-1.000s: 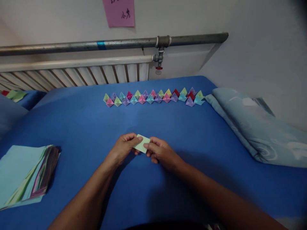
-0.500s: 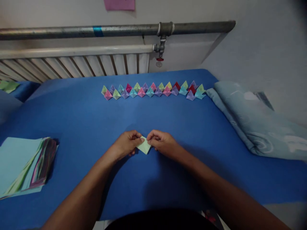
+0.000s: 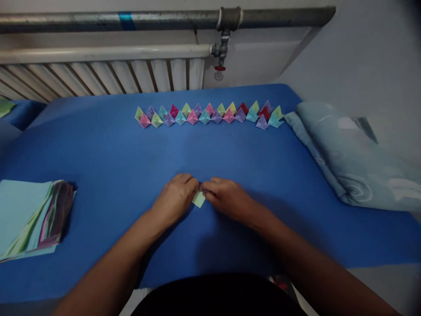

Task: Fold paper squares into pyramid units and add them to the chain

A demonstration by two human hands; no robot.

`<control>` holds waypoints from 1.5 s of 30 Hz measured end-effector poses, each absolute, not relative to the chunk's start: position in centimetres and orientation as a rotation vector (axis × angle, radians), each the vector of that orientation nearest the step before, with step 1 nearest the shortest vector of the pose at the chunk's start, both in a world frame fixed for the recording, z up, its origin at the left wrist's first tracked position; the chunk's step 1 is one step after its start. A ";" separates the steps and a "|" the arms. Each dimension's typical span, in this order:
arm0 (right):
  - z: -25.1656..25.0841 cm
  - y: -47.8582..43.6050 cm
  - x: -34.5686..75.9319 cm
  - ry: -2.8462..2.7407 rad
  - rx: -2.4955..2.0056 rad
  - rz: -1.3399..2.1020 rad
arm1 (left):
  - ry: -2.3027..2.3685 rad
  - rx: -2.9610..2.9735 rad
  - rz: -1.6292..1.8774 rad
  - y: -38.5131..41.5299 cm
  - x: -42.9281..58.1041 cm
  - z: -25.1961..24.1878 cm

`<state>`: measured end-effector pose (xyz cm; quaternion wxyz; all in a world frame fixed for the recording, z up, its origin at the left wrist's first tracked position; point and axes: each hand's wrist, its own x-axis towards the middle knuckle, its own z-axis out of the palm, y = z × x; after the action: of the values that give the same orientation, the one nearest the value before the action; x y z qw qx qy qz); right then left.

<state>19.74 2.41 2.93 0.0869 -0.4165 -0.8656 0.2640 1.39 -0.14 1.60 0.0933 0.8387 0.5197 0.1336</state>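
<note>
Paper (image 3: 199, 201), tip to 6 o'clock, pinched by L hand (image 3: 176, 195) (9 o'clock) & R hand (image 3: 228, 198) (3 o'clock), prob. for steadiness.

Looks like a bedroom to me: blue sheet (image 3: 98, 145) spread wide, folded blanket (image 3: 348, 162) on the right, radiator (image 3: 113, 74) and pipe (image 3: 171, 20) along the far wall (image 3: 256, 61).

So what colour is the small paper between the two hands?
The small paper is pale green, best seen in the head view.
</note>
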 end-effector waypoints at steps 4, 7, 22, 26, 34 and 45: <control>2.6 2.7 20.5 -2.757 -1.070 0.602 | 1.410 2.651 0.556 -1.5 1.3 0.8; 2.2 3.0 20.9 -2.798 -0.879 0.581 | 1.393 2.631 0.696 -2.7 0.7 0.6; 1.9 3.6 21.6 -2.817 -0.750 0.554 | 1.308 2.547 0.761 -2.6 -0.6 0.4; 1.6 3.5 21.8 -2.837 -0.721 0.532 | 1.316 2.538 0.779 -2.7 -0.5 0.4; 1.1 2.9 22.0 -2.779 -0.765 0.430 | 1.347 2.555 0.867 -3.0 -0.1 0.2; 0.5 1.9 21.2 -2.653 -0.829 0.277 | 1.467 2.537 0.871 -3.3 0.5 -0.3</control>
<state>21.24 1.93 0.51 0.1735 -0.2923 -0.9354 0.0978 0.55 -3.29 -0.28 0.0421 0.8290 0.4796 0.2845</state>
